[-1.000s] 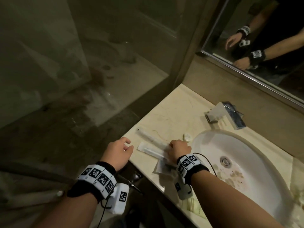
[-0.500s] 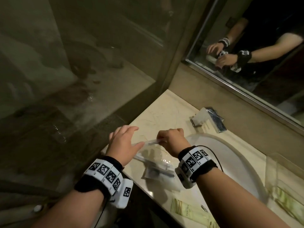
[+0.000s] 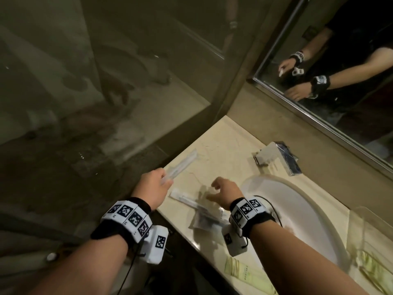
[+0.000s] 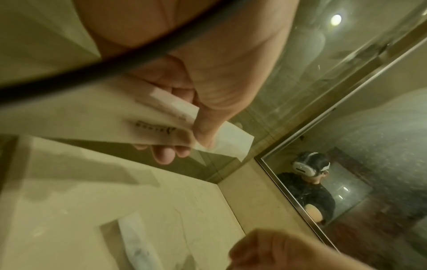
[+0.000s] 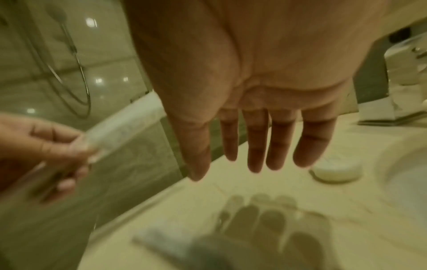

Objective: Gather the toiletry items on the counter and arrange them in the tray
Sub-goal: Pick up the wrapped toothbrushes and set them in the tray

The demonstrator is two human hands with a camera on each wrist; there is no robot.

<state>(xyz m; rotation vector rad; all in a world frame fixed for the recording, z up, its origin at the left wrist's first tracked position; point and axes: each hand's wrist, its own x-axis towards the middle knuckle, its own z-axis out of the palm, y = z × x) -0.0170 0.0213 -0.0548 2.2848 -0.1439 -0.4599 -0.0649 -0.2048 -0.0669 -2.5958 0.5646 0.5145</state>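
My left hand (image 3: 162, 178) pinches a long clear-wrapped toothbrush packet (image 3: 181, 165) between thumb and fingers, lifted over the counter's left edge; the left wrist view shows the packet (image 4: 177, 117) under the thumb. Beside it, my right hand (image 3: 214, 190) hovers open over the counter, its fingers (image 5: 255, 146) straight and holding nothing. Below it lie a second white packet (image 3: 185, 198) and a dark sachet (image 3: 206, 220). A clear tray (image 3: 361, 216) with green packets stands at the far right.
A white sink basin (image 3: 297, 211) and chrome faucet (image 3: 276, 156) fill the counter's middle. A small round white soap (image 5: 335, 171) lies by the basin. A green packet (image 3: 246, 275) sits near the front edge. A glass shower wall stands left, a mirror behind.
The packet that my right hand lifted has passed to my left hand. My right hand has let go and opened, and the left has drawn the packet to the left.
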